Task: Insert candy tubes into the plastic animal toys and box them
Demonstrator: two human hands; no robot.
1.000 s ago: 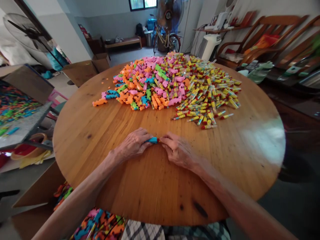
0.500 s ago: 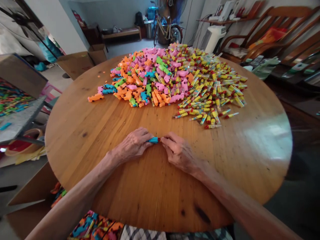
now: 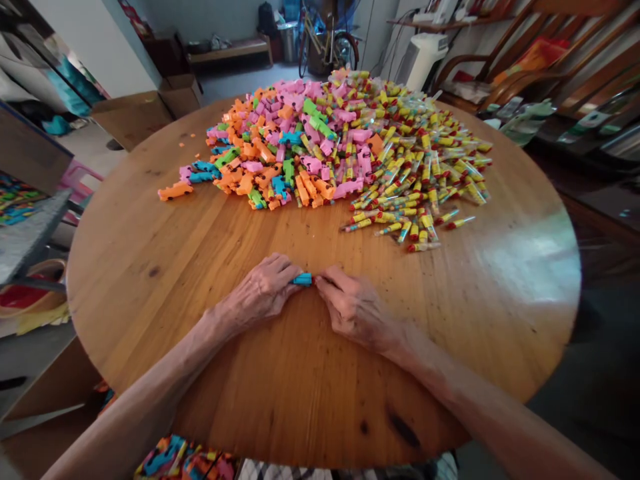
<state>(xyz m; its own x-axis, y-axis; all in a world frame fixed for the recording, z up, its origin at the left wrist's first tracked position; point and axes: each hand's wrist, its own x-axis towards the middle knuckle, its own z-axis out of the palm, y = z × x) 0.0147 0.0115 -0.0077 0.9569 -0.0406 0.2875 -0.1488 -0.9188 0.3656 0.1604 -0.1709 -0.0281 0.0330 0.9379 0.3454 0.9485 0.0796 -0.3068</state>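
My left hand point(image 3: 267, 287) is closed around a small blue plastic toy car point(image 3: 302, 279), whose end sticks out past the thumb and fingers. Facing it, my right hand point(image 3: 350, 303) pinches a small red piece at the toy's right end. The fingertips cover most of that piece, so its shape is hidden. Both hands rest low over the near middle of the round wooden table point(image 3: 200, 240). Beyond them lies a heap of pink, orange, green and blue toy cars point(image 3: 260, 157). To its right spreads a pile of clear-ended yellow tubes with red caps point(image 3: 425, 160).
A lone orange toy car point(image 3: 175, 191) lies left of the heap. Below the table's near left edge, an open cardboard box point(image 3: 55, 387) stands near more coloured toys point(image 3: 185, 460). A wooden armchair point(image 3: 520, 60) is at the back right.
The view has shifted slightly, so the table appears a little further left and higher. The red piece between the blue toy car and my right fingertips shows less than before.
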